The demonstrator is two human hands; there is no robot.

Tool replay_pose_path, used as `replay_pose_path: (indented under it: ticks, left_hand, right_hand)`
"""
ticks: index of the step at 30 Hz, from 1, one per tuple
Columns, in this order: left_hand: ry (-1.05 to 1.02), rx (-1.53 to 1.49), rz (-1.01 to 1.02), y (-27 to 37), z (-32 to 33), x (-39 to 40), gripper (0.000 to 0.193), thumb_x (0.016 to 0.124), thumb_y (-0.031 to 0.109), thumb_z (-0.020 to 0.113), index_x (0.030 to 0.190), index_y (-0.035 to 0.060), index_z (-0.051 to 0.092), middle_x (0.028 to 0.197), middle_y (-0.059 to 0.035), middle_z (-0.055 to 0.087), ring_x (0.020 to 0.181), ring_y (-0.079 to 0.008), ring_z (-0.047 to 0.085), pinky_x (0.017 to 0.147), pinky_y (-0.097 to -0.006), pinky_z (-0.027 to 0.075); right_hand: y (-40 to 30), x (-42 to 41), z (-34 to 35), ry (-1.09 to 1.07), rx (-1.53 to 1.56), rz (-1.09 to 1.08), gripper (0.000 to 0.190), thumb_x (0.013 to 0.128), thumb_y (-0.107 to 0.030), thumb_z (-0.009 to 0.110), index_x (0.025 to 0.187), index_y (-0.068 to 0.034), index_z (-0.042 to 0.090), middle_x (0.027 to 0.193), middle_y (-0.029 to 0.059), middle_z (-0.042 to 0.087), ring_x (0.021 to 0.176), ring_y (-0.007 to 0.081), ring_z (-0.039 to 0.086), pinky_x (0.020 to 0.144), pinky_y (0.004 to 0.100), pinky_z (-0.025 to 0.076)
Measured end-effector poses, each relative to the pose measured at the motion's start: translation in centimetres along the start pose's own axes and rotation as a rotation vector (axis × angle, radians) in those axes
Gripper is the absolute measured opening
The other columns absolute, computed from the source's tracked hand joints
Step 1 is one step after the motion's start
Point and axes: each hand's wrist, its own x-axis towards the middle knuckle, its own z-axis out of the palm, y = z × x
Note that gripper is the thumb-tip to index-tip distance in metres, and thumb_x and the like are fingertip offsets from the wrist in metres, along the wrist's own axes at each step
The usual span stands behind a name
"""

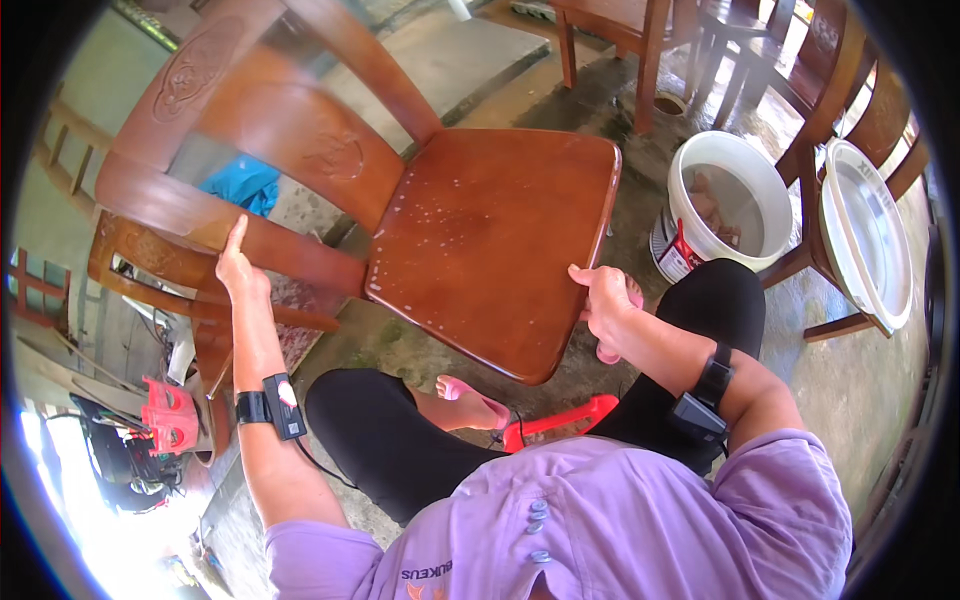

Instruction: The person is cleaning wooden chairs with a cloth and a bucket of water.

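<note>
A brown wooden chair with a carved backrest stands tilted before me, its seat spotted with pale drops. My left hand grips the side rail of the backrest, thumb along the wood. At the front edge of the seat, my right hand holds on with its thumb on top and the fingers hidden underneath. A white plastic bucket with water and a soaked cloth in it stands to the right of the seat.
Right of the bucket, a white basin leans on another wooden chair. More wooden chairs stand at the top right and behind the left hand. A blue plastic bag, a pink basket and a red plastic stool are around me on wet concrete.
</note>
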Motion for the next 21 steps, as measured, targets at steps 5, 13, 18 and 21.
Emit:
replay_pose_path:
  ticks: [5, 13, 18, 21]
  left_hand:
    - [0.132, 0.048, -0.088, -3.9, 0.9, -3.1, 0.044, 0.068, 0.015, 0.084, 0.104, -0.0010, 0.064, 0.096, -0.0093, 0.065, 0.072, -0.0229, 0.065, 0.057, -0.0381, 0.055]
    - [0.041, 0.634, -0.508, -14.9, 2.9, -12.2, 0.077, 0.067, 0.032, 0.082, 0.131, 0.0145, 0.043, 0.129, -0.0191, 0.044, 0.100, -0.0392, 0.052, 0.074, -0.0525, 0.046]
    - [-0.006, 0.587, -0.681, -13.8, -3.2, -11.6, 0.078, 0.075, 0.032, 0.077, 0.138, 0.0145, 0.035, 0.116, -0.0194, 0.053, 0.094, -0.0370, 0.057, 0.074, -0.0521, 0.049]
    - [-0.145, 0.752, -0.733, -11.5, -5.4, -10.2, 0.062, 0.078, 0.030, 0.074, 0.129, 0.0033, 0.052, 0.115, -0.0203, 0.059, 0.093, -0.0337, 0.063, 0.075, -0.0430, 0.053]
  right_hand:
    - [-3.2, -0.5, -2.2, -0.125, -0.257, 0.078, 0.039, 0.081, -0.028, 0.068, 0.110, -0.002, 0.062, 0.103, 0.0144, 0.065, 0.084, 0.0268, 0.062, 0.083, 0.0464, 0.045]
    - [-18.0, 24.8, -16.3, -0.520, -1.092, -0.104, 0.023, 0.081, -0.012, 0.062, 0.104, -0.006, 0.064, 0.079, 0.0171, 0.065, 0.059, 0.0296, 0.064, 0.048, 0.0427, 0.053]
    - [-15.2, 27.1, -7.2, 0.112, -0.657, -0.154, 0.015, 0.085, -0.015, 0.057, 0.086, -0.002, 0.066, 0.070, 0.0161, 0.066, 0.059, 0.0312, 0.066, 0.048, 0.0420, 0.051]
    - [-11.9, 35.2, -12.9, 0.084, -1.426, -0.317, 0.017, 0.084, -0.015, 0.057, 0.082, 0.000, 0.066, 0.070, 0.0165, 0.065, 0.058, 0.0302, 0.065, 0.049, 0.0415, 0.052]
